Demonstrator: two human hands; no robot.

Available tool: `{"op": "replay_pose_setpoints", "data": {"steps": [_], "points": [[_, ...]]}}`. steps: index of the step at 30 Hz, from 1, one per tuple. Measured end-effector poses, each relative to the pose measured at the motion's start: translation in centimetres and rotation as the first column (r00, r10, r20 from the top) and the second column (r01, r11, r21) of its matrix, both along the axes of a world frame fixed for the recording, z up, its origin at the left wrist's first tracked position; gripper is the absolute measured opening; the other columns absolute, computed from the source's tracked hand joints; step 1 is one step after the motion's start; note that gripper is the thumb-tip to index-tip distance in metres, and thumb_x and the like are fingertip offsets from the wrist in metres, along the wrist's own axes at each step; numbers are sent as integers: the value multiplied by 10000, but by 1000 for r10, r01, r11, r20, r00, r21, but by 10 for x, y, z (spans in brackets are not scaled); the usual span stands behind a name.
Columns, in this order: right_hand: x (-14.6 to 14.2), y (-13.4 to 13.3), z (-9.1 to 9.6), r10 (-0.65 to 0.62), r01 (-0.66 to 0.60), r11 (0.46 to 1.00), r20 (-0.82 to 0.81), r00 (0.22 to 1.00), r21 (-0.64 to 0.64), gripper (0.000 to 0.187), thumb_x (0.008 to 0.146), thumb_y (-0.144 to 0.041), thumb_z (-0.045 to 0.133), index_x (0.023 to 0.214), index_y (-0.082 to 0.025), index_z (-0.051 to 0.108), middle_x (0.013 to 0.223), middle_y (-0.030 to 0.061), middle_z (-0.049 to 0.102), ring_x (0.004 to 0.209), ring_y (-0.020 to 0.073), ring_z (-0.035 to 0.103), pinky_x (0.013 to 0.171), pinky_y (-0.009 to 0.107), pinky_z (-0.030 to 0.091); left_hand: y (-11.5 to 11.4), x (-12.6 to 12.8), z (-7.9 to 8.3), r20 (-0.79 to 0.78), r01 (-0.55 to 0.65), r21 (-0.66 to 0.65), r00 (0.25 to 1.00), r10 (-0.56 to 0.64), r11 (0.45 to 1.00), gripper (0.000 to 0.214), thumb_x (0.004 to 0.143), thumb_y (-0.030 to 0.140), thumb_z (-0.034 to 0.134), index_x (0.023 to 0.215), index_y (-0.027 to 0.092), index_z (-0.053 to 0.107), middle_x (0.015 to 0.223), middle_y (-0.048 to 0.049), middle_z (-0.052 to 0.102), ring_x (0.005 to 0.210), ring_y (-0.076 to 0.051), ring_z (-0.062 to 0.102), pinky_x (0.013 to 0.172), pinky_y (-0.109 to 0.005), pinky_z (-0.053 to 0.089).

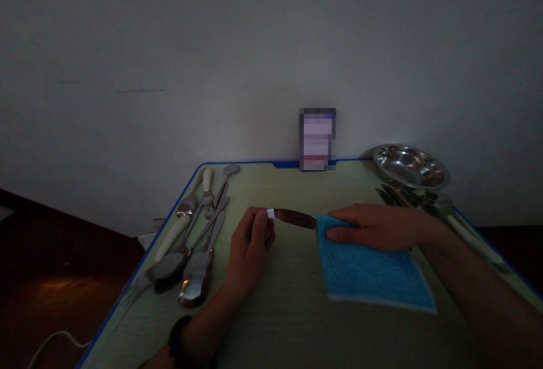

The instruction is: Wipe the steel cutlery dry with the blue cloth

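A table knife (pixel 296 218) with a white handle lies across the middle of the view, above the table. My left hand (pixel 250 241) is closed round its handle; only a short white piece shows past the fingers. The blade points right, and its far end meets a blue cloth (pixel 373 275). My right hand (pixel 377 226) grips the cloth's upper edge, thumb in front and fingers behind, beside the blade's end. The cloth hangs down toward me, and whatever part of the blade lies inside it is hidden.
Spoons, forks and knives lie spread on the left of the green table (pixel 280 312), including a wide spoon (pixel 195 281). At the back right stands a steel bowl (pixel 409 170), with more cutlery (pixel 470 233) beside my right forearm. A blurred upright screen (pixel 317 140) leans on the wall.
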State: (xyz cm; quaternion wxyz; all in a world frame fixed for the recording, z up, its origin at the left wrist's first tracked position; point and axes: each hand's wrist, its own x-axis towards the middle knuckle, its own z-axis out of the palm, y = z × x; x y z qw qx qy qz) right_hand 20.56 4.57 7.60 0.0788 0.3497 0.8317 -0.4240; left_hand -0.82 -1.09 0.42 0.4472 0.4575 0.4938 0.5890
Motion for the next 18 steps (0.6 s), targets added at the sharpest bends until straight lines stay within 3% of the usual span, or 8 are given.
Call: {"op": "replay_pose_setpoints", "data": {"steps": [8,13,16,18], "points": [[0,0,0,-20,20,1000,-37,999,14,468,837,-568,326,994,-197,566,927,57,613,810,176,570,692,280,428,0,-3,2,-24,7,-27,1000,-7,1000,257,889,341,397,679,196,423,562,72,352,462,-69,352,414,-175,283],[-4,-2,-1,-36,37,999,-23,999,26,465,830,-580,327,924,-192,566,903,56,609,804,181,565,695,291,422,-4,-2,2,-189,143,-51,971,-150,988,247,873,347,426,705,176,486,563,57,391,488,-79,362,451,-195,297],[-9,-2,-6,-93,96,995,-114,989,27,407,834,-543,367,889,-191,564,874,45,602,798,174,554,709,294,413,-3,0,0,-98,170,-74,979,-177,983,245,875,358,407,738,176,498,575,57,390,495,-84,385,445,-194,310],[-13,-2,-12,-237,240,971,-239,942,-15,387,832,-534,382,891,-193,554,849,36,592,771,166,542,684,288,417,-1,1,-1,-8,149,-89,989,-150,985,194,873,345,399,807,188,492,594,60,396,508,-91,421,447,-196,338]]}}
